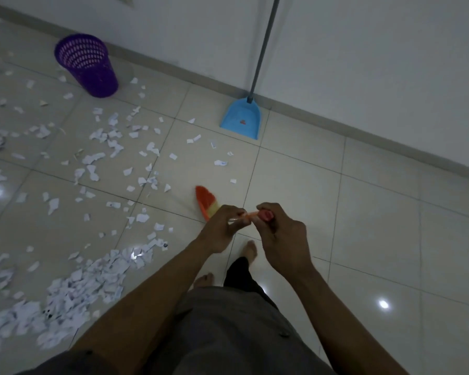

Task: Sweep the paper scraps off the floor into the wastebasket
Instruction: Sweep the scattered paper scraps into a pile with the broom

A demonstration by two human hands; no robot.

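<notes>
**Scraps partly gathered, none seen in the bin**

Both hands are on the broom (205, 202). The left hand (220, 230) has its fingers (234, 214) curled round the orange shaft. The right hand (280, 235) is wrapped round the reddish top end, just beside the left. The orange brush head meets the floor (336, 212) just beyond the left fingers, its outline blurred.

Judging from how things lie, the job is in its early-to-middle stretch. Some of the paper scraps (111, 136) are bunched into a dense heap (73, 292) below and to the left of the fingers. Many more lie loose across the tiles to the left of and beyond the fingers. That scatter runs all the way to the purple wastebasket (86, 66), which stands upright far beyond and left of the fingers, near the wall (363, 50). Whether any paper is inside it cannot be told through the lattice.

The blue dustpan (241, 119) stands beyond the fingers at the foot of the wall, well apart from the heap. Its long handle leans on the wall and its pan shows only a small reddish mark. So the rest of the gathering, the scooping and the tipping all appear to be left.

The scraps are white, torn into irregular bits, some crumpled and some bearing dark print. They look light and likely to skid on the glossy tile.
</notes>
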